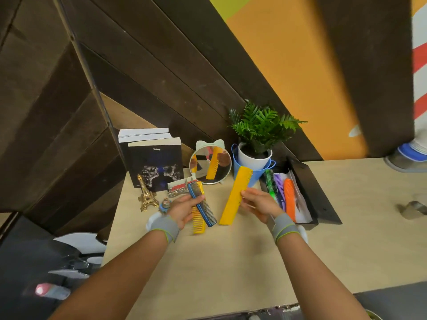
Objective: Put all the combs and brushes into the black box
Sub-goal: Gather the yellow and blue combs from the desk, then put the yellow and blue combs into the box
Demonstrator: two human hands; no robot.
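My left hand grips two combs together above the table: a blue fine-toothed comb and a yellow wide-toothed comb under it. My right hand holds a long yellow comb by its middle, tilted up to the right. The open black box lies right of that hand, its lid raised behind. Inside the box lie an orange brush, a purple comb and a green round brush.
At the back of the wooden table stand books, a gold tower model, a small round mirror and a potted plant in a blue bucket. A metal object lies far right.
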